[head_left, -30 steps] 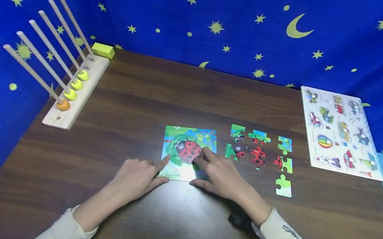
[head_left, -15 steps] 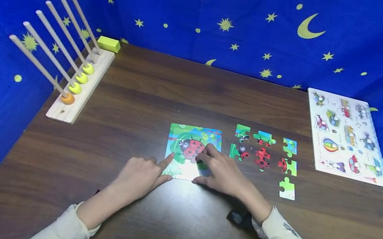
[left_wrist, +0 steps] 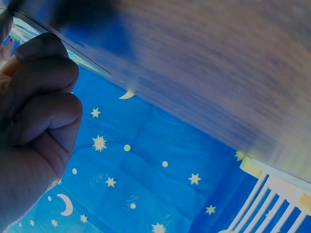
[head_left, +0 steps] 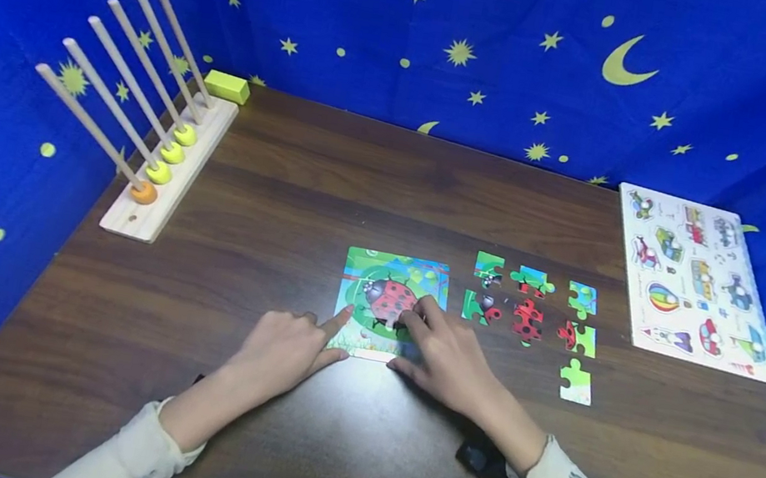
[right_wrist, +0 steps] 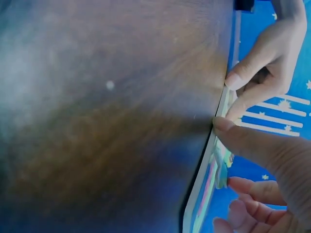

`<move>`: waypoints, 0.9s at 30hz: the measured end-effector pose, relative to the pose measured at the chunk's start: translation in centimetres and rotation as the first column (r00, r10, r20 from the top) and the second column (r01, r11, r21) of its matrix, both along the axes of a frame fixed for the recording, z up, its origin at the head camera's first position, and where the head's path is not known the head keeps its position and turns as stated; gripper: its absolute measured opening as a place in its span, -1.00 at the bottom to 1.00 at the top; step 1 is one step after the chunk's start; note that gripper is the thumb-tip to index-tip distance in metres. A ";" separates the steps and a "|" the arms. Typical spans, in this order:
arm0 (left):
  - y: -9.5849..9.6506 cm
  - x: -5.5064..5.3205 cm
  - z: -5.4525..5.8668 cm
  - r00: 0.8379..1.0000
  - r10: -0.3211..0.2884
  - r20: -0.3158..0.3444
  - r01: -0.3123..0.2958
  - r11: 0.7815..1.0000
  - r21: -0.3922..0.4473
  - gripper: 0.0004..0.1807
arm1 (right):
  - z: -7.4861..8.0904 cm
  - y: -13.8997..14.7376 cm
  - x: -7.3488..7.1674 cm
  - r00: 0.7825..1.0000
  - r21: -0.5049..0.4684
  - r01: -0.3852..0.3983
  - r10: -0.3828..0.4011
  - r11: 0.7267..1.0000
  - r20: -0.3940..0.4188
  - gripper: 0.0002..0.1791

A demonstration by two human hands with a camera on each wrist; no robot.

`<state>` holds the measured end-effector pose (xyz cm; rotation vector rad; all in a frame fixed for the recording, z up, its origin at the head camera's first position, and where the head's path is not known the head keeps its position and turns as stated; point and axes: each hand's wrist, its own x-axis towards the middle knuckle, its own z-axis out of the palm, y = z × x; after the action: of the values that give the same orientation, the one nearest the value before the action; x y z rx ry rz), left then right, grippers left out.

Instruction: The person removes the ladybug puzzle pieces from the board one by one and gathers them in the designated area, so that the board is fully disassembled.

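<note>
A puzzle board (head_left: 357, 268) with a ladybug picture lies flat at mid table in the head view. My left hand (head_left: 280, 353) is at its front left corner: the straight index finger presses on top and the thumb touches the edge. Its other fingers are bent in the left wrist view. Over the board's right half, my right hand (head_left: 450, 360) pinches a puzzle piece (right_wrist: 221, 167), which stands tilted off the board in the right wrist view. The right thumb rests at the board's front edge. In the head view the hand partly hides that piece.
Several loose ladybug puzzle pieces (head_left: 529, 321) lie right of the board. Farther right is a white peg puzzle (head_left: 666, 320) with vehicle pictures. A wooden rod stand (head_left: 143, 220) with beads and a yellow block (head_left: 227, 87) are at the back left. A blue starry curtain (head_left: 359, 15) hangs behind.
The head view has shifted slightly. Both hands remain at the board; the right fingers have moved only a little over the piece, and the glare has shrunk towards the board's front edge.
</note>
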<state>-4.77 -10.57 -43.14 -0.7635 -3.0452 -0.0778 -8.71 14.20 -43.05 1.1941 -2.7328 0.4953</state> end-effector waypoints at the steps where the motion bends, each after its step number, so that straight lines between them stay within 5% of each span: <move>1: 0.0 0.0 0.0 1.000 0.000 0.000 0.000 1.000 0.000 -0.34 | -0.1 0.0 0.0 1.000 -0.003 0.007 -0.007 1.000 0.020 -0.46; 11: -0.1 0.0 0.0 1.000 -0.008 -0.012 0.008 1.000 0.002 -0.35 | -0.4 0.3 -0.1 0.986 -0.015 0.050 -0.047 0.999 0.157 -0.46; 22: 0.0 0.0 0.0 1.000 -0.003 -0.012 0.003 1.000 -0.009 -0.34 | -0.1 0.0 -0.8 0.996 0.007 -0.008 0.007 1.000 0.084 -0.57; 27: 0.0 0.0 0.0 1.000 -0.001 -0.014 0.001 1.000 -0.010 -0.34 | 0.0 -0.1 -1.4 0.993 0.006 -0.019 0.018 1.000 0.116 -0.56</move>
<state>-4.80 -10.59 -43.12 -0.7625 -3.0344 -0.0576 -10.12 14.12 -43.06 1.2311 -2.8241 0.5755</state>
